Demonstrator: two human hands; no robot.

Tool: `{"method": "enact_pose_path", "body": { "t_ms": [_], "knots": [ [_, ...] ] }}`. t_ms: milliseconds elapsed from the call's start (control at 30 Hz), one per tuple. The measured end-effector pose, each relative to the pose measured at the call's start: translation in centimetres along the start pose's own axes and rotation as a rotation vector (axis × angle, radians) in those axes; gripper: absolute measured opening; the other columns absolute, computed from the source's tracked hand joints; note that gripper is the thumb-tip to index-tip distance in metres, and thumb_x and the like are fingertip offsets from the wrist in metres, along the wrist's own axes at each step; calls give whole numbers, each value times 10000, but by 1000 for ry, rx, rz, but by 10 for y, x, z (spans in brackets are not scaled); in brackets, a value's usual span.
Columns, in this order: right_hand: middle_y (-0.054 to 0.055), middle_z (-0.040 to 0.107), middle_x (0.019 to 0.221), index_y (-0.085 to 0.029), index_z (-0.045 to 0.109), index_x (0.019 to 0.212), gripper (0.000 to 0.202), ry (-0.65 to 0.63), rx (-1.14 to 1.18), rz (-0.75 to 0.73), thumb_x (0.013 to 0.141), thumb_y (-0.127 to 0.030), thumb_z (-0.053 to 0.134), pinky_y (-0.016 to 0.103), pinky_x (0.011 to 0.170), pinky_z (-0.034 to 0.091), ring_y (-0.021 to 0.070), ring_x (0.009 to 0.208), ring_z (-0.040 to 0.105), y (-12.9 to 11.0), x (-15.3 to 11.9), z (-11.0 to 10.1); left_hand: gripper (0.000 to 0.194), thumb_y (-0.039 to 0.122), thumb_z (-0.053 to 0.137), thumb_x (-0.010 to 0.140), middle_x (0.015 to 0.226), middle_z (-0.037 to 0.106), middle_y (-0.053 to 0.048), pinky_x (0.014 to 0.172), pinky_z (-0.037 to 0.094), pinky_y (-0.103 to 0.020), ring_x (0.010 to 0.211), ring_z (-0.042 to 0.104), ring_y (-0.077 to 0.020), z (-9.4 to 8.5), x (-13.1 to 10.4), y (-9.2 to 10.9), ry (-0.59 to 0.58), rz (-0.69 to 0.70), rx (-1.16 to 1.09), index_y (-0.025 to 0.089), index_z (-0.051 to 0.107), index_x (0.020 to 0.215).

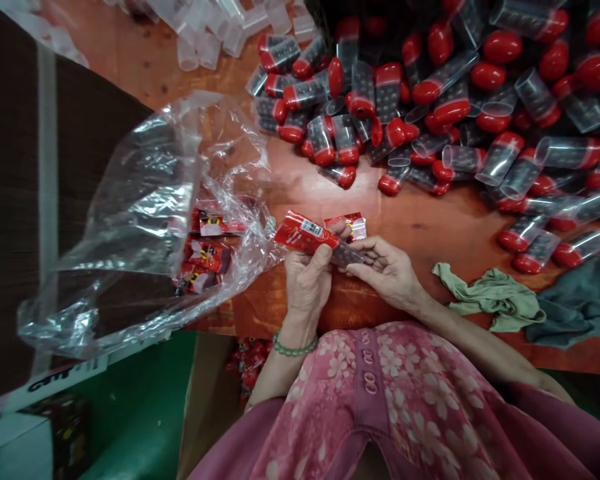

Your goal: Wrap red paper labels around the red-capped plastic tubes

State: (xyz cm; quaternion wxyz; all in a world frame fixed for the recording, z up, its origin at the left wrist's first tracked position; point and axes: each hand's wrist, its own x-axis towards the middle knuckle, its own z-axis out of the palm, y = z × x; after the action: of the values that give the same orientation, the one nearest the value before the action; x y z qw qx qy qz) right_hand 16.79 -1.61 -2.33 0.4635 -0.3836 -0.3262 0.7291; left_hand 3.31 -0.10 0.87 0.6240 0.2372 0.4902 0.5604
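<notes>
A flat-looking red printed plastic packet [300, 231] with a white barcode label slants between my hands above the table. My left hand [307, 277] is closed around its middle, thumb on top. The fingertips of my right hand [390, 267] pinch its dark, see-through, dotted end. Just behind my fingers lies another red printed packet [357, 223], partly covered by my left fingers. To the left, a clear plastic bag [145, 180] lies spread out, with several red printed packets [207, 257] in its mouth.
Many clear tubes with red rounded ends [347, 137] are piled at the back right. Translucent white cylinders [220, 27] lie at the back left. A pale green cloth [495, 297] and a dark cloth [580, 303] rest by the table's right front edge.
</notes>
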Motion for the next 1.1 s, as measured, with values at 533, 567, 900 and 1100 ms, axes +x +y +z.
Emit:
{"method": "enact_pose_path", "body": {
  "t_ms": [533, 567, 900, 1100],
  "knots": [
    [-13, 729, 859, -209, 611, 961, 339, 112, -19, -62, 783, -427, 799, 237, 728, 597, 93, 729, 698, 1, 7, 8, 366, 430, 921, 581, 779, 786, -64, 646, 572, -251, 697, 727, -167, 9, 8, -1, 54, -96, 32, 159, 782, 783],
    [-12, 725, 852, -209, 607, 961, 343, 97, -23, -65, 784, -434, 797, 240, 727, 595, 95, 726, 697, 1, 8, 8, 381, 431, 932, 556, 757, 781, -54, 578, 544, -229, 624, 695, -140, 9, 10, -2, 58, -106, 23, 160, 782, 778],
    [10, 716, 951, -233, 626, 1009, 295, 170, -268, -146, 810, -391, 774, 305, 845, 585, 139, 854, 699, 4, 9, 1, 414, 525, 891, 609, 742, 762, -44, 683, 556, -260, 644, 665, -128, 8, 11, -5, 33, -88, 45, 161, 776, 769],
    [-27, 683, 813, -230, 546, 950, 412, -16, 4, 21, 773, -516, 784, 263, 668, 598, 108, 675, 673, -4, 15, -1, 447, 581, 824, 680, 706, 726, -33, 586, 519, -248, 546, 573, -98, 5, 6, -8, -81, -158, 117, 156, 763, 803]
  ]
}}
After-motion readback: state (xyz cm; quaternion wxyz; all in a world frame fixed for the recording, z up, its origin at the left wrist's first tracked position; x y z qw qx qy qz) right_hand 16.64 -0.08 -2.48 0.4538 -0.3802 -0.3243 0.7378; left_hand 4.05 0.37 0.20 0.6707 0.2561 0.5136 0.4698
